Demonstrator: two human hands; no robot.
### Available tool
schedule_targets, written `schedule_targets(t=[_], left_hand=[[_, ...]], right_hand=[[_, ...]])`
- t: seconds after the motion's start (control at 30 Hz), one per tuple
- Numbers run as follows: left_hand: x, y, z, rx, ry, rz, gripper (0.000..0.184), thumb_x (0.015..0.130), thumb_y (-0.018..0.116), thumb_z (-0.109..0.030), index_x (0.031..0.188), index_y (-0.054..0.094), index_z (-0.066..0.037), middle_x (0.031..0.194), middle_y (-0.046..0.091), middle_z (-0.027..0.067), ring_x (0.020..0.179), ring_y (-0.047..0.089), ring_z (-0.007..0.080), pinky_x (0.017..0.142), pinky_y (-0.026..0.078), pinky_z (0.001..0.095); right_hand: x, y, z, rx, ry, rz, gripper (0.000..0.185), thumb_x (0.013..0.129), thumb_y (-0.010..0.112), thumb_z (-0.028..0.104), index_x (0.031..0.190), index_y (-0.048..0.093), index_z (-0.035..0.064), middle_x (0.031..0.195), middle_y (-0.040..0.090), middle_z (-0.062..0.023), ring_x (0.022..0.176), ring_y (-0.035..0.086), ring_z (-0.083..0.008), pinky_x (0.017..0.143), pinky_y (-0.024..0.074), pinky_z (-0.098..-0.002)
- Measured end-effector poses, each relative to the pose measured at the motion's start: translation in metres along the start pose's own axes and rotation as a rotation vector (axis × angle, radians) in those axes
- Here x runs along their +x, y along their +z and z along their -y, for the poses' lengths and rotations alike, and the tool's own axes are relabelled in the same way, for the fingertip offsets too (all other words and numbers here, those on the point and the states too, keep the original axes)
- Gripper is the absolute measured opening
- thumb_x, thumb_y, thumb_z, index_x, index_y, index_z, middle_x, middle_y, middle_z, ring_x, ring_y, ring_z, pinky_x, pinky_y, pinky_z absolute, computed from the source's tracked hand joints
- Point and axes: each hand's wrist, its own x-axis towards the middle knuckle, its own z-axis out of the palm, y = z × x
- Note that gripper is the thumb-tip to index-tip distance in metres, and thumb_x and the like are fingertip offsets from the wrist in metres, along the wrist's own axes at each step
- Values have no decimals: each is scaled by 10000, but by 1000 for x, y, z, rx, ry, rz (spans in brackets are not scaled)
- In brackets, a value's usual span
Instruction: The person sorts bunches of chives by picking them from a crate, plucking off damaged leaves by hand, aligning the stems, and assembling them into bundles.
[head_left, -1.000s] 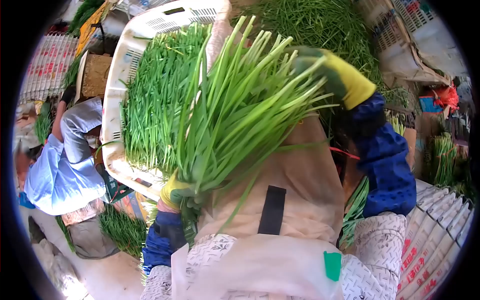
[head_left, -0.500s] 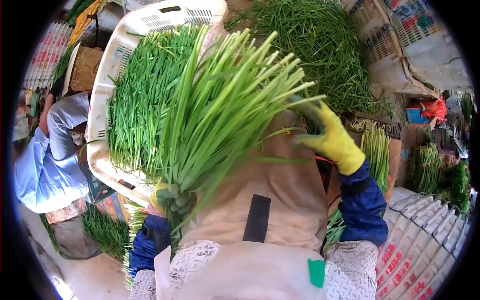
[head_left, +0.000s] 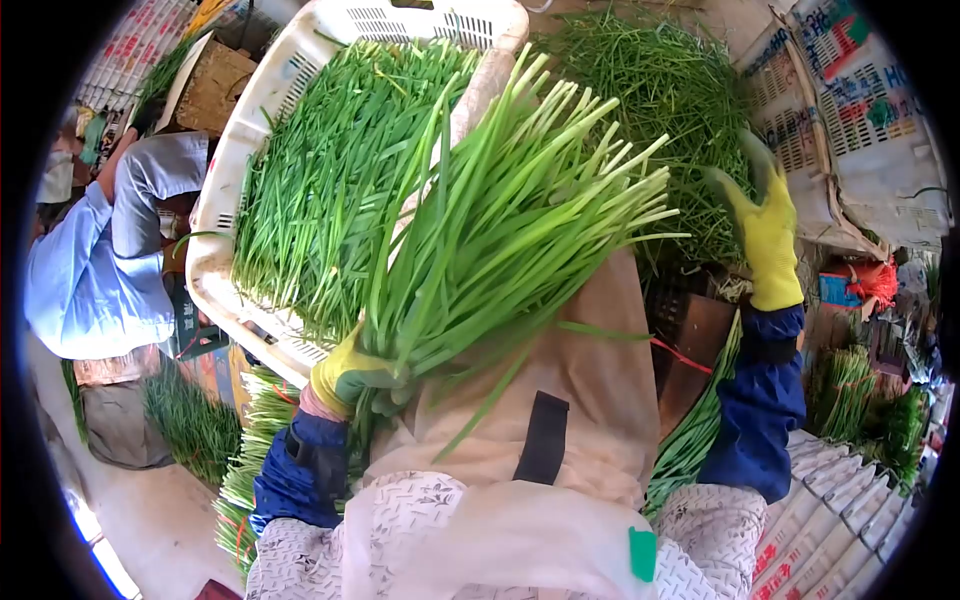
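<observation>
My left hand (head_left: 352, 380), in a yellow-green glove, is closed around the leafy end of a large bunch of garlic chives (head_left: 500, 220). The bunch slants up to the right across my lap, its pale cut ends fanned out. My right hand (head_left: 768, 225), gloved the same way, holds nothing; its fingers are spread beside a heap of loose chive leaves (head_left: 650, 100). Left of the bunch, a white plastic crate (head_left: 205, 275) contains tightly packed chives (head_left: 330, 180). The bunch overlaps the crate's right side.
Tied chive bundles (head_left: 255, 450) stand by my left elbow, and more stalks (head_left: 700, 430) lie beside my right arm. White crates (head_left: 850, 130) rise at the upper right. Stacked printed white packaging (head_left: 830, 510) sits lower right. Another person in blue (head_left: 95, 280) is at the left.
My right hand has moved right, away from the bunch's cut ends, with its fingers still apart. My left hand keeps its hold on the bunch. The whole view has shifted slightly.
</observation>
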Motion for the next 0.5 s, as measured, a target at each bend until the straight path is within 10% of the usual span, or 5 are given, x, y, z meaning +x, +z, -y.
schedule_targets(t=[0.07,0.17,0.37,0.5], left_hand=[[1,3,-4,2,-26,-7,433,629,695,-31,1033,555,34,626,575,162,415,508,216,343,375,280],[0,0,0,132,34,-60,474,635,710,-13,1071,527,24,628,573,154,430,511,212,353,379,276],[-16,22,-32,319,-91,-108,572,667,753,-35,1164,473,2,721,634,134,546,611,200,444,491,294],[-13,24,-38,323,-85,-12,676,646,771,-6,1236,441,9,799,654,125,594,633,183,506,531,300]], right_hand=[[3,8,37,435,-184,229,455,741,723,299,1117,614,68,1180,544,-147,1058,550,-306,898,447,-372],[7,36,44,-66,-490,273,408,717,728,265,1075,638,92,1152,562,-114,1049,528,-320,912,408,-395],[-13,52,68,847,177,519,261,732,604,-56,986,646,-13,970,662,-99,884,612,-174,789,483,-293],[-22,64,22,462,33,343,270,752,598,-64,1015,636,-17,890,670,-104,812,620,-155,730,497,-280]])
